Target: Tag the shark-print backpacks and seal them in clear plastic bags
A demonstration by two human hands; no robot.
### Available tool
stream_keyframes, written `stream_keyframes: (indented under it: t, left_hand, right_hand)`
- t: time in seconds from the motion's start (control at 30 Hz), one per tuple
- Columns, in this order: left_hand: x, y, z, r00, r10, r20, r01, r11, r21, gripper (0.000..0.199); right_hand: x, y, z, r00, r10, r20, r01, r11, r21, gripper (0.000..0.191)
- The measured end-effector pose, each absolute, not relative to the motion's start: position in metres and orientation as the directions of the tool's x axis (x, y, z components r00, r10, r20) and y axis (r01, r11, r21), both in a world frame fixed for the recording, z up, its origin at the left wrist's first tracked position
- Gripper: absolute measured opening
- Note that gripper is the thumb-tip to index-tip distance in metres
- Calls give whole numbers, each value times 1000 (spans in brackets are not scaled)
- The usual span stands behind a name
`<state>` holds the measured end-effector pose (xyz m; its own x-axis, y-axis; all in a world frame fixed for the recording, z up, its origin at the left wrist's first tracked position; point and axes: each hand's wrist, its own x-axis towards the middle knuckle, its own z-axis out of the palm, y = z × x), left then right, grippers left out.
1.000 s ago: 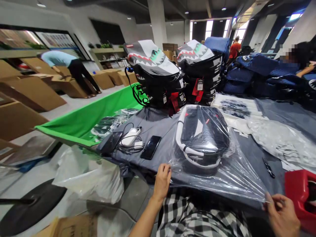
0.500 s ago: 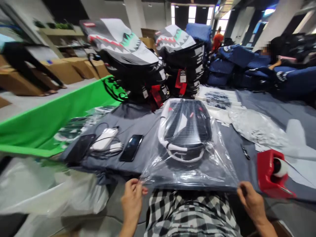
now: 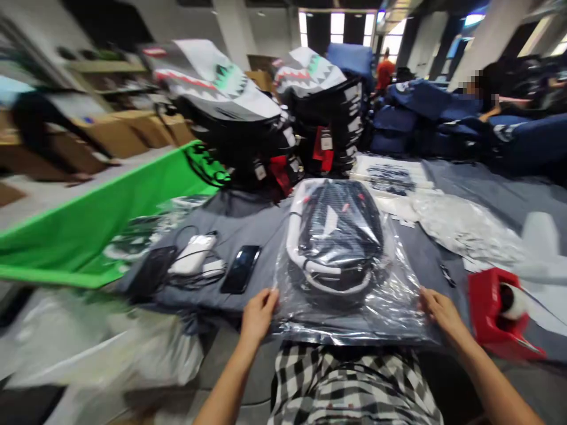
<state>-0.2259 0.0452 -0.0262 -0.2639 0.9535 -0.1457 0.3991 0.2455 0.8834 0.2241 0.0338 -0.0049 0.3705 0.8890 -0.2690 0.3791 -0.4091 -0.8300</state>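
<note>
A clear plastic bag [image 3: 310, 316] lies in front of me on the grey-covered table, its front edge by my checked shirt. Inside it is a dark backpack-like bag [image 3: 341, 221] with white straps or trim, seen through the shiny film. My left hand [image 3: 260, 313] is closed on the plastic bag's left side edge, thumb and fingers pinching it. On the opposite side, my right hand [image 3: 440, 310] has the right edge between thumb and fingers. The plastic is wrinkled between the two hands.
Left of the bag lie a phone [image 3: 241, 269] and a white charger with cables [image 3: 195, 254]. A red tape dispenser [image 3: 485, 310] stands at the right, near more plastic bags [image 3: 465, 227]. Stacked backpacks [image 3: 225, 88] rise behind. Other people are in the background.
Both hands have moved up and forward along the plastic bag's sides from its front corners. The front of the plastic now lies lower and looser.
</note>
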Motion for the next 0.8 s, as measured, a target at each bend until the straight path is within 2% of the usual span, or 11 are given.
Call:
stream_keyframes:
  t: [0.07, 0.17, 0.27, 0.33, 0.37, 0.5, 0.53, 0.6, 0.67, 0.73, 0.8]
  left_hand:
    - [-222, 46, -29, -305, 949, -84, 410, 210, 888, 47]
    - [-223, 40, -37, -342, 933, -107, 349, 232, 908, 42]
    - [-230, 35, -41, -294, 934, -202, 225, 273, 935, 47]
    - [-236, 33, -41, -259, 930, -262, 124, 301, 945, 52]
    - [-239, 32, -41, -250, 926, -284, 77, 311, 947, 55]
    - [-249, 26, -43, -231, 909, -347, -73, 339, 938, 65]
    - [-253, 24, -45, -238, 908, -344, -87, 332, 939, 67]
    - [-265, 19, -50, -291, 929, -227, 14, 242, 970, 66]
    - [-280, 15, -56, -274, 960, 64, 349, 38, 936, 52]
    - [-296, 13, -60, 9, 943, 334, 685, -249, 685, 34]
    - [-307, 13, -62, 357, 853, 380, 764, -501, 407, 32]
  right_hand:
    - [223, 33, -10, 378, 875, -303, 354, -439, -826, 58]
    - [226, 27, -14, 369, 880, -299, 423, -445, -789, 58]
    - [227, 24, -13, 329, 935, -136, 587, -315, -746, 56]
    - [226, 28, -13, 311, 950, -37, 626, -234, -744, 56]
    - [226, 31, -14, 311, 950, -36, 608, -228, -761, 57]
    - [234, 37, -30, 290, 930, -224, 411, -332, -849, 64]
    - [239, 34, -35, 304, 927, -219, 396, -332, -856, 66]
    - [251, 26, -43, 368, 929, -45, 493, -236, -837, 68]
    - [263, 13, -48, 325, 908, 266, 709, -48, -704, 63]
    - [272, -1, -49, 95, 863, 497, 861, 179, -476, 46]
    - [277, -11, -48, -131, 816, 562, 870, 367, -330, 25]
